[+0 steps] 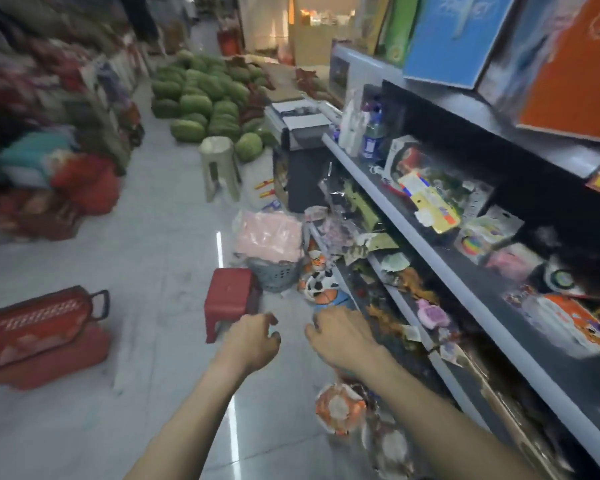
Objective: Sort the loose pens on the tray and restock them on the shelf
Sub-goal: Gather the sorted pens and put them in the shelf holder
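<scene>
We stand beside the shelf (pixel 440 268), its front edge crowded with toys; the red stool (pixel 229 292) sits on the floor ahead. No tray or pens show, so sorting looks unstarted. Our left grip (pixel 253 336) and right grip (pixel 340 332) hang loosely curled, empty.

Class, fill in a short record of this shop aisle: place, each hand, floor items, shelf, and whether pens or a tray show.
place: shop aisle, image blurred
left hand: fingers loosely curled, nothing seen in it
right hand: above a blue ball, contact unclear
floor: red stool, red baskets, watermelons
shelf: packaged toys
pens, tray: not visible
</scene>
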`<state>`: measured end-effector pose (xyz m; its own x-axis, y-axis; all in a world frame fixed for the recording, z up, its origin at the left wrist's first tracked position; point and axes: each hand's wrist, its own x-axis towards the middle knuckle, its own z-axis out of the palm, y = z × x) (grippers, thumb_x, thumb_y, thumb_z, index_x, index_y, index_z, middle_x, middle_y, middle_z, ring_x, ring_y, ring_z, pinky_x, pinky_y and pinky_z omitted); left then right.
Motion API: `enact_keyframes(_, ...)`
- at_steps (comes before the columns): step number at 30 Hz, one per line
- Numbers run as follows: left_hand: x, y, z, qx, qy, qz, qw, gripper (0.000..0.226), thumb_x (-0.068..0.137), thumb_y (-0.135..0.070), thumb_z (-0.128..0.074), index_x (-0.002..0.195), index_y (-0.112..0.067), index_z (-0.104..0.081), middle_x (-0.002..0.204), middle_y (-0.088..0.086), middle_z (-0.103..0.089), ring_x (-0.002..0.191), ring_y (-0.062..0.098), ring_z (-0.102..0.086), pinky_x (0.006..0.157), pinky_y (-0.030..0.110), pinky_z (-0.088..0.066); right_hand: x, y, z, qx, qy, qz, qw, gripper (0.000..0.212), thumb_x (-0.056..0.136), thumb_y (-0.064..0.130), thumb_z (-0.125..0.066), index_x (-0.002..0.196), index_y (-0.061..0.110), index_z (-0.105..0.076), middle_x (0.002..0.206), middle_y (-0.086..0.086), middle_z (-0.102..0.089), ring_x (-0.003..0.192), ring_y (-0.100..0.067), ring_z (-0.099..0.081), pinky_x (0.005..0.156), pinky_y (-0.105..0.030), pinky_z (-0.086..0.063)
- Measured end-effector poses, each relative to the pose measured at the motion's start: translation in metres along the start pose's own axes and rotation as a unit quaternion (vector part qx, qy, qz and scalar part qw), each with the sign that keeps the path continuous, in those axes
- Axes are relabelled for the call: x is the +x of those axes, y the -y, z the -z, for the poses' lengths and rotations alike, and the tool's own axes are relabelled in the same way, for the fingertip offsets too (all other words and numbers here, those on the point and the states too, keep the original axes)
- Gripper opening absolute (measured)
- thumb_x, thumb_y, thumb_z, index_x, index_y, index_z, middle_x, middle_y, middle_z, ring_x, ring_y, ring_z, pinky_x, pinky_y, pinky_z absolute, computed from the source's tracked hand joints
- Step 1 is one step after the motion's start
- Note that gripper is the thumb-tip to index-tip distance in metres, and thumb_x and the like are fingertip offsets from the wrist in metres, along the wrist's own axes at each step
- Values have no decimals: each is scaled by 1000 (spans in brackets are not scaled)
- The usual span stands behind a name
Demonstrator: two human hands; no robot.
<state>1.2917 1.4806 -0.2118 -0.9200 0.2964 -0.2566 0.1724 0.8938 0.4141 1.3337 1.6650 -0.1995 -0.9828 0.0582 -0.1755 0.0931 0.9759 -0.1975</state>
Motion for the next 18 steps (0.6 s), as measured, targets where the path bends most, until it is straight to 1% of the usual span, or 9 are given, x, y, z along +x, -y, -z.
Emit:
enact_keyframes(2, 6, 48, 21, -10, -7, 27, 1000, 42, 87, -38, -48, 125, -29, -64, 120, 6, -70, 109, 35, -65, 91, 41, -55, 31, 44, -11, 1, 17, 20, 1000, 48, 103, 45, -40, 125, 11, -66, 127, -17, -66, 117, -36, -61, 92, -40, -49)
enact_keyframes(3, 11, 70, 32, -10, -9, 37, 999, 42, 86, -38, -47, 124, -29, -64, 118, 5, -70, 108, 35, -66, 91, 42, -55, 45, 66, -16, 1, 22, 30, 999, 48, 102, 46, -40, 126, 12, -65, 129, -16, -65, 119, -36, -60, 94, -40, -48)
enact_keyframes(6, 26, 130, 57, -20, -11, 59, 998, 25, 93, -32, -48, 112, -30, -64, 112, 2, -72, 102, 32, -66, 88, 40, -56, 87, 122, -31, 7, 28, 59, 998, 48, 98, 49, -41, 122, 16, -67, 126, -13, -68, 117, -35, -61, 98, -41, -49)
enact_keyframes(7, 32, 146, 65, -20, -11, 66, 998, 24, 94, -33, -48, 112, -30, -64, 111, 0, -72, 101, 30, -66, 86, 38, -56, 101, 137, -35, 7, 31, 68, 997, 47, 98, 49, -41, 120, 16, -67, 124, -12, -68, 116, -35, -61, 98, -41, -50)
enact_keyframes(8, 38, 163, 70, -18, -12, 74, 997, 27, 96, -34, -48, 117, -30, -65, 114, -2, -72, 104, 27, -66, 85, 36, -55, 114, 152, -39, 5, 35, 76, 996, 45, 98, 48, -42, 119, 17, -66, 123, -12, -69, 116, -35, -61, 98, -41, -49)
enact_keyframes(11, 63, 205, 83, -18, -5, 101, 995, 40, 97, -34, -49, 134, -28, -62, 125, -2, -70, 115, 24, -65, 88, 34, -53, 152, 184, -47, -5, 56, 94, 994, 39, 98, 45, -44, 112, 16, -65, 118, -10, -69, 110, -34, -61, 91, -41, -48)
enact_keyframes(14, 94, 238, 94, -27, 4, 128, 991, 39, 98, -34, -50, 135, -28, -61, 125, -2, -70, 115, 22, -65, 86, 32, -52, 199, 206, -57, -15, 67, 112, 991, 33, 100, 44, -44, 102, 16, -62, 111, -10, -68, 103, -34, -62, 82, -39, -45)
enact_keyframes(16, 119, 255, 100, -31, 13, 143, 989, 40, 97, -34, -49, 135, -28, -62, 123, -2, -71, 113, 21, -66, 88, 33, -53, 237, 218, -67, -24, 73, 127, 989, 33, 100, 44, -43, 101, 17, -62, 109, -10, -69, 98, -33, -63, 76, -37, -41)
enact_keyframes(18, 149, 272, 106, -32, 24, 161, 986, 41, 97, -34, -49, 135, -29, -61, 123, -2, -70, 114, 22, -65, 90, 34, -53, 282, 230, -78, -27, 89, 141, 986, 34, 99, 44, -43, 101, 18, -64, 108, -8, -70, 96, -30, -64, 73, -35, -39)
